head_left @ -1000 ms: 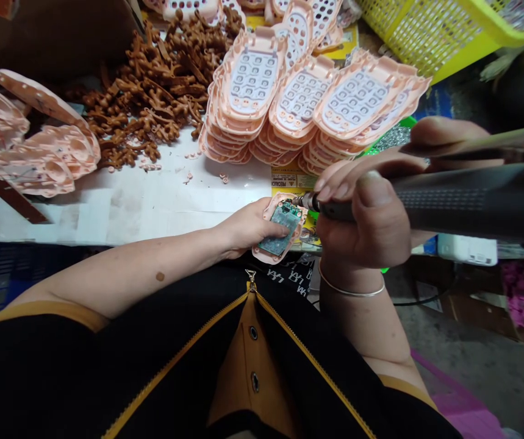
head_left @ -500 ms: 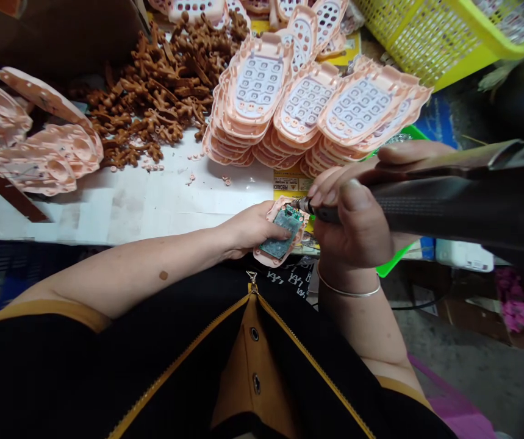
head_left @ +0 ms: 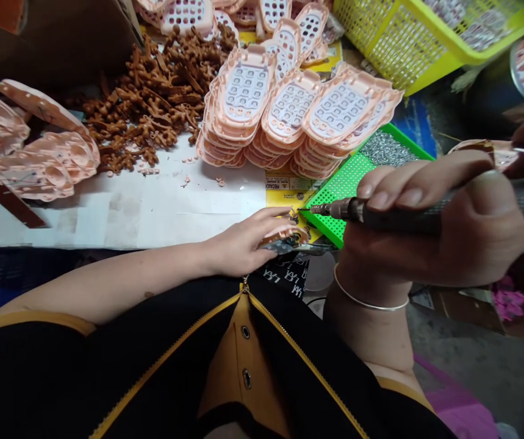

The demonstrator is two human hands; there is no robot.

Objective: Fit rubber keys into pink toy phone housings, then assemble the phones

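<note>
My left hand [head_left: 243,244] grips a small pink plastic shell [head_left: 282,234] at the table's front edge. The shell is turned on its side, so the green circuit board inside it is mostly hidden. My right hand [head_left: 445,219] is wrapped round a dark electric screwdriver [head_left: 343,209] that lies level, its bit pointing left. The bit's tip is over the near left edge of a green perforated tray [head_left: 330,195], close to my left fingertips. Loose silver screws [head_left: 387,149] fill the far part of that tray.
Stacked pink shells with white keypads [head_left: 247,88] stand behind the tray. Brown plastic parts [head_left: 152,103] lie heaped to their left. Larger pink housings [head_left: 46,158] with wires sit at far left. A yellow basket [head_left: 408,42] is at the back right, and a cardboard box [head_left: 60,42] at the back left.
The screwdriver has come away from the circuit board and moved right with my right hand. My left hand has tipped the shell on its side. More of the green tray now shows.
</note>
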